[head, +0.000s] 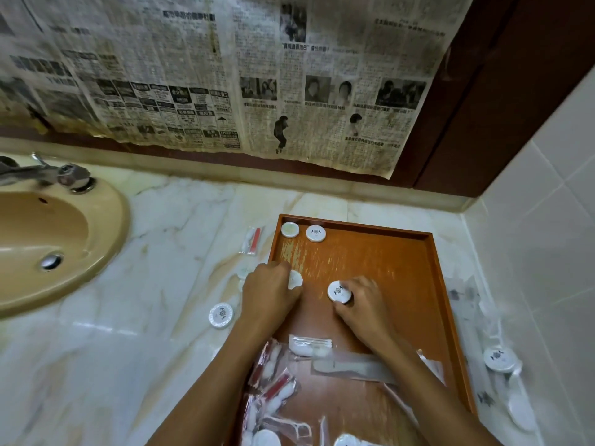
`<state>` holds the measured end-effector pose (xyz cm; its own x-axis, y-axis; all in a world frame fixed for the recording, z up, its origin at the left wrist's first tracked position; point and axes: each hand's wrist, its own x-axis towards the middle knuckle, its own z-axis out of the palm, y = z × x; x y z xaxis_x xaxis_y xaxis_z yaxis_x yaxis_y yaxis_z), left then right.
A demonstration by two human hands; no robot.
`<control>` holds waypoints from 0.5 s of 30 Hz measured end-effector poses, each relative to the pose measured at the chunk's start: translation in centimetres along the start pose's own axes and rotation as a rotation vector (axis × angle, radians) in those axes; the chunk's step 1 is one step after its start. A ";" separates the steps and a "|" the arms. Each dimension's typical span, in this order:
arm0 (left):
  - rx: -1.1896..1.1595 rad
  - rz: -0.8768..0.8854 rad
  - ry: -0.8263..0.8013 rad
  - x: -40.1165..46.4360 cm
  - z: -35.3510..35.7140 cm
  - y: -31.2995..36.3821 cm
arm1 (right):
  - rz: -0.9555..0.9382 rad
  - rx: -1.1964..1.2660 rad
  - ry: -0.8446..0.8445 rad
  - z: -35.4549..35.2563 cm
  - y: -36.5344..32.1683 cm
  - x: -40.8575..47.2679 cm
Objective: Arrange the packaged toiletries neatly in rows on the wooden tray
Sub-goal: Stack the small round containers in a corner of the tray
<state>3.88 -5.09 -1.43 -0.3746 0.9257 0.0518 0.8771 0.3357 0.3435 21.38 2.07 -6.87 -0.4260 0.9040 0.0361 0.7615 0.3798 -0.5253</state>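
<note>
A wooden tray (399,259) lies on the marble counter. Two round white soap packets (290,229) (315,233) sit side by side in its far left corner. My left hand (270,292) grips a round white packet (295,279) near the tray's left rim. My right hand (363,300) pinches another round packet (339,291) over the tray's middle. Clear sachets (309,344) and red-and-white packets (273,378) lie heaped at the tray's near end, partly under my forearms.
A tan sink (48,239) with a metal tap (45,173) is at the left. A round packet (221,315) and a red sachet (252,241) lie on the counter left of the tray. More packets (499,358) lie right of it, by the tiled wall.
</note>
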 end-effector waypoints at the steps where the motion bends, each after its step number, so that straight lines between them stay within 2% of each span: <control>1: 0.016 -0.008 -0.014 0.4 0.3 0.0 | -0.011 0.003 -0.006 0.1 0.2 0.6; 8: 0.198 -0.002 -0.191 2.1 1.9 -1.0 | -0.097 0.061 0.023 0.4 0.5 2.9; 12: 0.201 -0.066 -0.152 2.3 2.1 -1.6 | -0.140 0.143 0.104 1.1 1.0 1.9; 15: 0.230 -0.041 -0.137 2.2 2.3 -1.4 | -0.156 0.153 0.143 1.6 1.3 1.5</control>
<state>2.49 -3.11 -4.00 -0.3807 0.9202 -0.0907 0.9132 0.3896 0.1197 20.97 3.62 -8.91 -0.4505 0.8597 0.2408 0.6045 0.4922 -0.6263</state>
